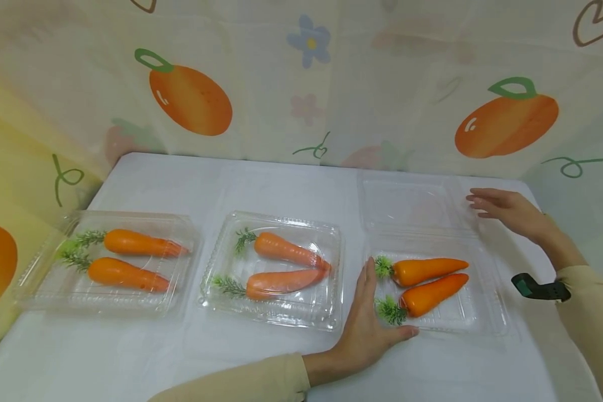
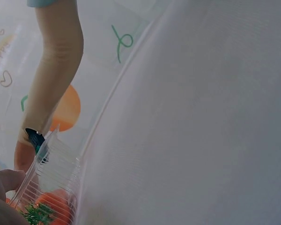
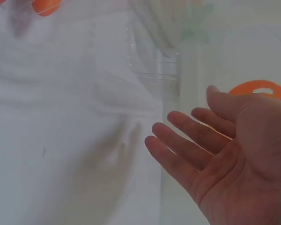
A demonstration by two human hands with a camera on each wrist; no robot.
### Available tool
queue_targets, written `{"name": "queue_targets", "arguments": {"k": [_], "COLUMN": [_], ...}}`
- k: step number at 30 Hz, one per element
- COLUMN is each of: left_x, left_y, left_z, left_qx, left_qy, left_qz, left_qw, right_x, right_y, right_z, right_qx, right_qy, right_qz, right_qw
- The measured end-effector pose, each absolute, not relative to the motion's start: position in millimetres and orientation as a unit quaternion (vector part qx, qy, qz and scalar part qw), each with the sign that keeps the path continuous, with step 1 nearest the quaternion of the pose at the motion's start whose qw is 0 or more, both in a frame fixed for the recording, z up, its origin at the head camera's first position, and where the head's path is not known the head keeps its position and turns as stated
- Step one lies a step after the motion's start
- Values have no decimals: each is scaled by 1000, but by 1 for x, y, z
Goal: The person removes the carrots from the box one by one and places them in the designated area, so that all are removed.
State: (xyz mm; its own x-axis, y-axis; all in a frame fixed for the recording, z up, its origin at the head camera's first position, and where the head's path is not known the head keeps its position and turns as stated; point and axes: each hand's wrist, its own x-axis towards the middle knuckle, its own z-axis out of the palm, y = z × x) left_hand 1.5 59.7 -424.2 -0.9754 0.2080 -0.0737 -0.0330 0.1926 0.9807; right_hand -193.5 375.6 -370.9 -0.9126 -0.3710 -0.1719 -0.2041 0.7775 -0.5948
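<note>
In the head view an opened clear plastic container lies at the right, its lid folded back toward the wall. Two orange carrots with green tops lie side by side in its base. My left hand rests at the container's front left corner, fingers straight along the left side and thumb extended along the front. Beside the lid's right edge hovers my right hand, palm turned inward and fingers extended. The right wrist view shows nothing in that right hand.
A closed clear container with two carrots sits in the middle. Another closed container with two carrots stands at the left. A white-covered table meets a fruit-patterned cloth behind.
</note>
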Motion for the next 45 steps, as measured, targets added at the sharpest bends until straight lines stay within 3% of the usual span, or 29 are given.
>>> {"name": "queue_targets", "arguments": {"k": [27, 45], "left_x": [0, 2], "left_y": [61, 60], "left_z": [-424, -422], "left_qx": [55, 54], "left_qy": [764, 761], "left_qz": [636, 639], "left_qw": [98, 99], "right_x": [-152, -123], "right_y": [362, 316], "right_z": [-334, -331], "right_qx": [-156, -278], "right_qy": [947, 928], "right_qz": [-278, -246], "right_qw": [42, 26]}}
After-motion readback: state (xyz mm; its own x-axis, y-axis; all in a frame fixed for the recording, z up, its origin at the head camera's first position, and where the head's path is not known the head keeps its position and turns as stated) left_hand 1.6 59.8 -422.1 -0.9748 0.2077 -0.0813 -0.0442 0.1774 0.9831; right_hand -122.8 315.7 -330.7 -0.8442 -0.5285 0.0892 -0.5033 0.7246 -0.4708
